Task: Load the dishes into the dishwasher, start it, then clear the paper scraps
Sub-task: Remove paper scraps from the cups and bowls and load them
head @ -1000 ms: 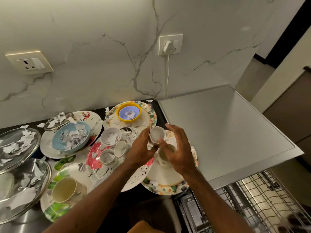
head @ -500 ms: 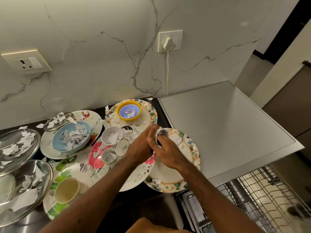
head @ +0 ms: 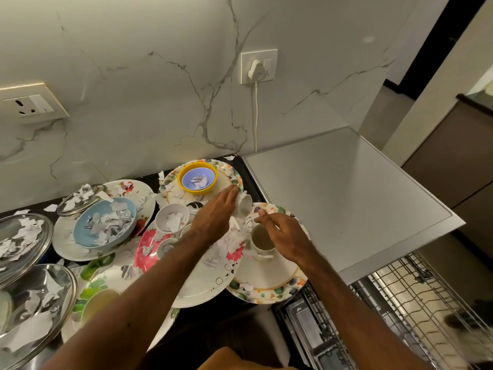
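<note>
My left hand [head: 216, 217] holds a small white cup [head: 245, 206] tipped on its side over the plates, and paper scraps [head: 231, 241] lie heaped just below it. My right hand [head: 284, 236] grips a second white cup [head: 262, 239], upright, over a floral-rimmed plate [head: 262, 283]. The two hands are close together. The pulled-out dishwasher rack [head: 405, 292] is at the lower right, below the counter edge.
Scrap-littered dishes crowd the dark counter: a yellow bowl [head: 197, 178], a blue bowl [head: 104, 222], a white bowl [head: 172, 218], a pink flowered plate [head: 149, 249], glass lids [head: 24, 236] at the left. The grey dishwasher top [head: 333, 198] lies right. A plugged cord [head: 256, 116] hangs down the marble wall.
The hands were pressed together on one cup half a second ago. They have parted: the left hand now tips its cup, scraps have dropped onto the plates, and the right hand's cup shows again.
</note>
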{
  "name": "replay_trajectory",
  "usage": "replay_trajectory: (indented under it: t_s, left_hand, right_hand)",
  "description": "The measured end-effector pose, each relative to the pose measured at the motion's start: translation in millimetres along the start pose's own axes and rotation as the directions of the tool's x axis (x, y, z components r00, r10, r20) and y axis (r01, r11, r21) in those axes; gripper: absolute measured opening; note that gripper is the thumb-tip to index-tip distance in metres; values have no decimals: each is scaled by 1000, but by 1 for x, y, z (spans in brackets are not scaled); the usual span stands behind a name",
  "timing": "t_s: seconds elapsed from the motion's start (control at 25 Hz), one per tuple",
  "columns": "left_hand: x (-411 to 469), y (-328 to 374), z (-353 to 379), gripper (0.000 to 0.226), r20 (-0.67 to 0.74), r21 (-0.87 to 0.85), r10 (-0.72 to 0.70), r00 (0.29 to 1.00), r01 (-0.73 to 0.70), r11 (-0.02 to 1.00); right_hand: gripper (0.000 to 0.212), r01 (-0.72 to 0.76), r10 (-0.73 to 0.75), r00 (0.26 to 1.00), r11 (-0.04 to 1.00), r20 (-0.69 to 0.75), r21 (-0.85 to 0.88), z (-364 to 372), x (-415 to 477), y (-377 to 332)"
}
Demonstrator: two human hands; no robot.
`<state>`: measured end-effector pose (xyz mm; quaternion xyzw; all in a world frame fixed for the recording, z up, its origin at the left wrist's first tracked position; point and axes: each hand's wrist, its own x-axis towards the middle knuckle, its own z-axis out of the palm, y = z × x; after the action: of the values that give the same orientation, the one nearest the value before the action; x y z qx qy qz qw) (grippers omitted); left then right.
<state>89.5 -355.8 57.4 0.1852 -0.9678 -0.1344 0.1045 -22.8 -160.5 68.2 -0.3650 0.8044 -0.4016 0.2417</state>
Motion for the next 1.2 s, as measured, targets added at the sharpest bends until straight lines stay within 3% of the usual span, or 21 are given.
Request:
replay_trajectory:
  t_s: [0.08,0.16,0.32,0.4,0.48,0.56,0.64,0.92,1.08,1.2]
  left_hand:
    - [7,3,-6,87,-4,-59,-30,1000,30,998]
    - [11,13,-10,84,-12,-254,-48,999,43,966]
    - [12,34,0,78,35,-608,-78,996,83,789]
    - [12,49,6,74,130,-726,-75,989,147,671]
    - [13,68,9,77,227,-799,-25,974,201,566]
    - [17,90,8,75,299,-825,31,954,242,511]
    - [23,112,10,71,341,-833,66,938,269,483]
    - [44,181,39,61,412,-747,145,900,243,619]
    - [51,218,80,72,473,-609,124,872,223,761]
    - [49,244,107,77,534,-468,126,836,168,868]
  right_hand:
    - [49,-17,16,996,1000,-83,-10,-1,-3,4]
    - [41,13,-5,989,998,-147,57,1,-5,8]
    - [42,-69,130,984,906,-119,418,2,-6,13]
    - [45,-129,204,978,734,-34,667,-1,-8,16]
    - [50,-206,277,957,443,85,873,-11,-16,16]
    - [54,-199,269,953,220,137,955,-24,-24,18]
    - [54,-144,237,964,105,116,984,-39,-33,25]
    - [51,-58,319,947,89,27,994,-93,-66,65]
    - [40,-46,412,911,87,6,995,-126,-93,102]
    - [47,-54,496,868,127,-16,990,-147,-118,139]
